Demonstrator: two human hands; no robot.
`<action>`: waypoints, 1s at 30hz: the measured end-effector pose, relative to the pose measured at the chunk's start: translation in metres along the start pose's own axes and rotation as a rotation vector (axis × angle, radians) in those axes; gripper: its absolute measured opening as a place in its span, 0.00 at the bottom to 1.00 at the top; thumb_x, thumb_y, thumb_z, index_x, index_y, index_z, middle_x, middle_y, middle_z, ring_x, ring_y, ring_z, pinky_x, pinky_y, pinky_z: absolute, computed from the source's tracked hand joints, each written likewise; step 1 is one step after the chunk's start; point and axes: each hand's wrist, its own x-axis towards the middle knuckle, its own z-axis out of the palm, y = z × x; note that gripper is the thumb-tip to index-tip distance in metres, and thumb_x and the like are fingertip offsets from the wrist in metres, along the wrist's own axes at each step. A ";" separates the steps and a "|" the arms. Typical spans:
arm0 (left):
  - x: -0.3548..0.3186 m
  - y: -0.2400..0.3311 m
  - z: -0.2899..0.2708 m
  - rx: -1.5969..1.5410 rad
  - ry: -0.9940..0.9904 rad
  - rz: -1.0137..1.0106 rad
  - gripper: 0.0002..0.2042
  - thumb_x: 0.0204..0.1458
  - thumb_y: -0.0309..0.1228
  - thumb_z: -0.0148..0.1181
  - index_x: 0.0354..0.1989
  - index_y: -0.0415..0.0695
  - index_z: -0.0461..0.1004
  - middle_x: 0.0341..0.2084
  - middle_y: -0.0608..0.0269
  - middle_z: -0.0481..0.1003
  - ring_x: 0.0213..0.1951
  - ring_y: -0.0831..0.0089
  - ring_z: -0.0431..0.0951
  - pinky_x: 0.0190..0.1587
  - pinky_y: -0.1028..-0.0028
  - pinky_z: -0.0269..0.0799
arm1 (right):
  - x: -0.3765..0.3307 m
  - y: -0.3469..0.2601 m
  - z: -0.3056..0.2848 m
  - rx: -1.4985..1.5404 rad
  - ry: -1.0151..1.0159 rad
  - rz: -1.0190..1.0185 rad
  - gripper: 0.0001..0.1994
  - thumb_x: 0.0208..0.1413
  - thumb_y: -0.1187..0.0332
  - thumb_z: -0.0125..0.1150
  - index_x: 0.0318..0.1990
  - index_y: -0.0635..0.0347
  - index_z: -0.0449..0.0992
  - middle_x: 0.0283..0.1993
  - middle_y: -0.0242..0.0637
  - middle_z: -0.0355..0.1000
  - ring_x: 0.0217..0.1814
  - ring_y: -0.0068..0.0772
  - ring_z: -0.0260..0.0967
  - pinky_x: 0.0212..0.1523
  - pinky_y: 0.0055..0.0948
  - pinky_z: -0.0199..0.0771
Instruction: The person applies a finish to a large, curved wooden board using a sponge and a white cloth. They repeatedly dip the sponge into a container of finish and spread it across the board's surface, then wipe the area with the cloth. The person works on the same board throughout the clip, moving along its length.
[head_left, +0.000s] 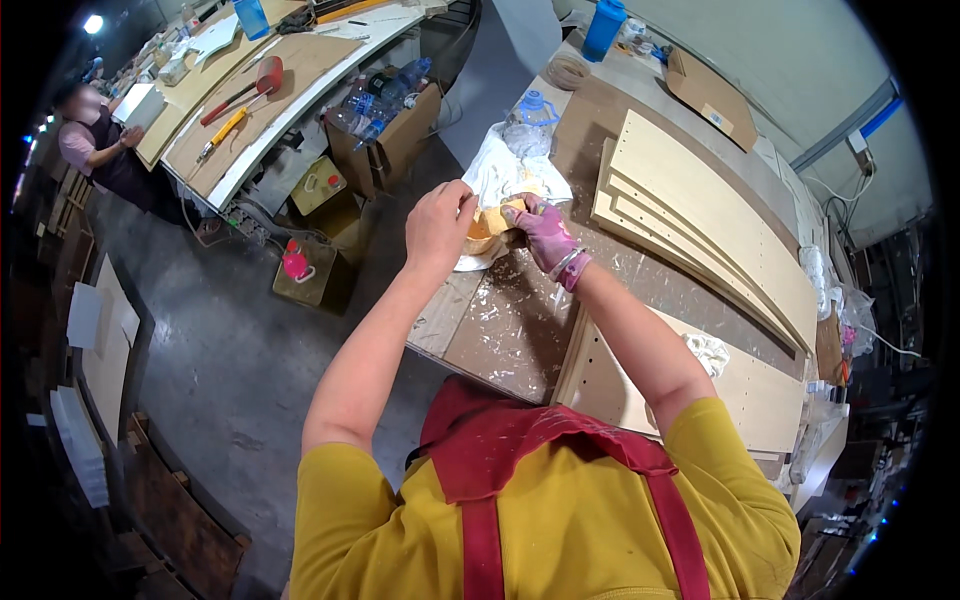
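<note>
My bare left hand [438,228] is closed at the side of a small round tan container [480,243], its fingertips at the rim. My right hand [548,238], in a pink and purple glove, grips a yellowish sponge-like piece [494,217] over that container; its exact kind is hard to make out. Beneath and behind them a crumpled white cloth [488,180] lies on the workbench, with tan stains near the hands. A clear plastic bottle with a blue top [535,108] is just beyond the cloth.
Stacked pale wooden panels with drilled holes [700,200] lie to the right, more panels [740,400] nearer me. A white rag [708,352] rests by my right arm. At the back stand a blue bottle [603,30] and a cardboard box [710,100]. Another person [95,150] works far left.
</note>
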 end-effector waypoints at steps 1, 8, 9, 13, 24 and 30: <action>0.000 0.000 0.000 0.011 0.002 -0.002 0.06 0.52 0.31 0.59 0.30 0.43 0.71 0.28 0.58 0.75 0.35 0.56 0.76 0.35 0.60 0.70 | 0.000 -0.001 0.002 -0.047 0.004 -0.010 0.12 0.58 0.65 0.61 0.45 0.59 0.71 0.33 0.30 0.73 0.28 0.21 0.70 0.26 0.21 0.69; -0.010 0.005 0.005 0.025 0.028 0.019 0.06 0.52 0.30 0.59 0.30 0.40 0.72 0.27 0.55 0.74 0.31 0.57 0.75 0.33 0.63 0.69 | 0.013 0.000 0.008 -0.181 0.150 -0.078 0.10 0.59 0.66 0.58 0.42 0.62 0.71 0.31 0.33 0.72 0.28 0.24 0.70 0.28 0.24 0.71; -0.011 0.005 0.006 0.035 0.041 0.029 0.06 0.52 0.30 0.59 0.30 0.40 0.72 0.26 0.55 0.74 0.31 0.57 0.75 0.33 0.63 0.69 | 0.012 -0.001 0.006 -0.095 0.127 -0.057 0.10 0.59 0.66 0.58 0.42 0.62 0.71 0.31 0.33 0.72 0.28 0.24 0.70 0.28 0.25 0.72; -0.009 0.000 -0.002 0.029 0.061 0.015 0.06 0.52 0.29 0.59 0.30 0.40 0.72 0.26 0.56 0.74 0.31 0.58 0.75 0.33 0.63 0.69 | 0.007 -0.005 0.004 0.283 0.069 0.040 0.11 0.59 0.66 0.58 0.43 0.62 0.71 0.32 0.34 0.74 0.29 0.25 0.72 0.29 0.25 0.73; -0.011 0.003 0.003 0.061 -0.017 0.032 0.06 0.52 0.30 0.59 0.30 0.41 0.72 0.27 0.56 0.74 0.31 0.55 0.75 0.33 0.63 0.69 | 0.014 0.003 0.007 0.140 0.109 -0.046 0.08 0.60 0.66 0.55 0.43 0.59 0.70 0.37 0.35 0.73 0.35 0.27 0.73 0.32 0.27 0.74; 0.000 -0.028 0.010 0.017 -0.118 -0.074 0.08 0.51 0.30 0.62 0.38 0.42 0.76 0.28 0.54 0.74 0.34 0.59 0.76 0.38 0.65 0.71 | -0.032 -0.028 -0.023 0.746 -0.199 0.141 0.12 0.63 0.64 0.51 0.49 0.60 0.70 0.37 0.39 0.74 0.31 0.35 0.74 0.30 0.31 0.76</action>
